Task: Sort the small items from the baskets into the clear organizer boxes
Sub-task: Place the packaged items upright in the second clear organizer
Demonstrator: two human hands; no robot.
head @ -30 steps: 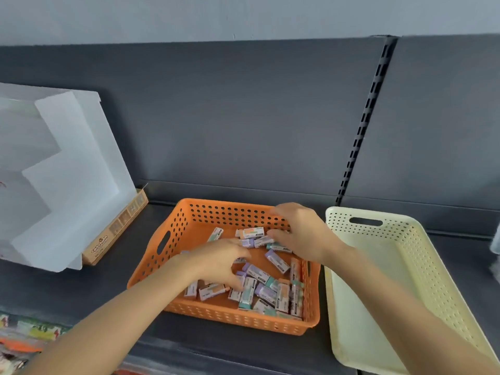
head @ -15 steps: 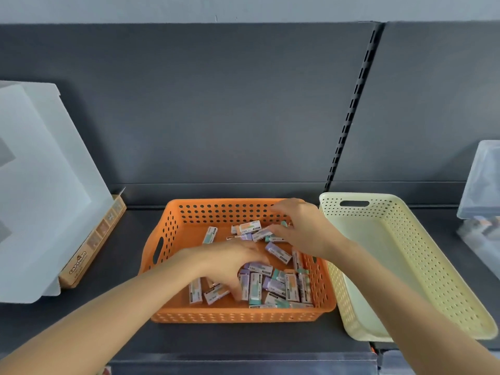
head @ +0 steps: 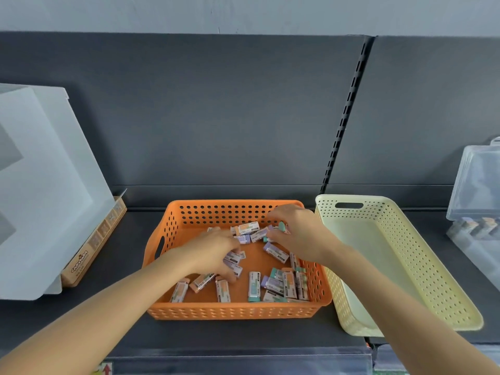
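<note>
Orange basket, hands inside: both hands reach into the orange basket (head: 232,311), which sits flat on the shelf.
Left hand: the left hand (head: 213,253) lies palm down over the middle of the basket, fingers curled onto purple-and-white packets; whether it grasps any, I cannot tell.
Right hand: the right hand (head: 295,234) is at the far right corner, thumb and fingers pinching a teal-ended packet (head: 281,226).
Small packets: the small packets (head: 254,286) are loose on the basket floor, most of them toward the near right corner.
Cream basket: the cream basket (head: 419,261) stands just beside the orange one on its right, angled, its near end over the shelf edge.
Clear organizer box: a lidded clear organizer box (head: 476,185) is at the far right, with blurred items inside.
Left side: a frosted white box (head: 40,185) leans over a brown cardboard box (head: 92,247).
Surface: a dark grey shelf (head: 108,266) with a clear strip (head: 243,355) along its front edge.
Room: a dark grey back panel (head: 216,117), split by a slotted upright (head: 343,123), under a pale wall (head: 243,12).
</note>
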